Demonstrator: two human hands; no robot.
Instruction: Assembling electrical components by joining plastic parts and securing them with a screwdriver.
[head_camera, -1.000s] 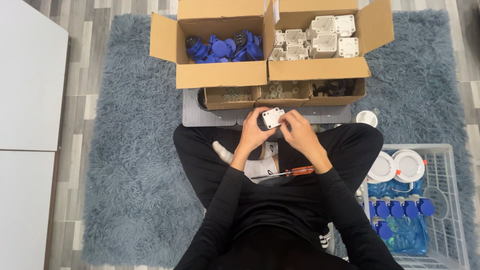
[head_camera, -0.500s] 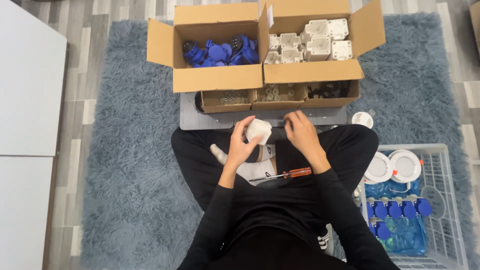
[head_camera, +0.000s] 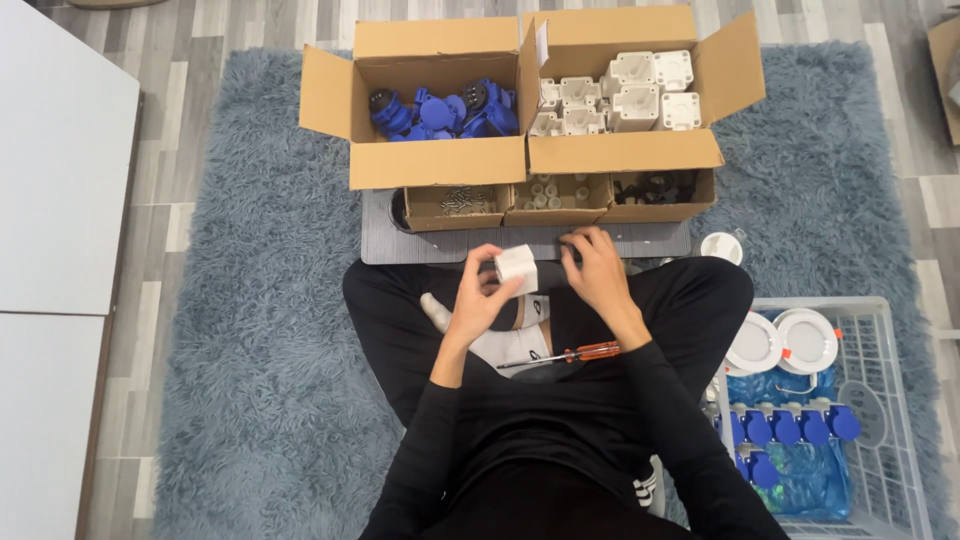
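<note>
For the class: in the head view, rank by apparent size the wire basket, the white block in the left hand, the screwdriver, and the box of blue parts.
1. Wire basket, partly cut off
2. Box of blue parts
3. Screwdriver
4. White block in the left hand

Shaggy blue-grey rug (head_camera: 250, 330) on grey wood-plank floor (head_camera: 170, 60), white cabinet (head_camera: 50, 200) alongside.

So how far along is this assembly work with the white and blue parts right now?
Done: a row of blue assembled pieces sits in the white wire basket. In hand: the left hand holds one white square housing; the right hand rests on the grey board. The screwdriver lies unused on the lap. Left: both cardboard boxes hold many blue parts and white housings.
</note>
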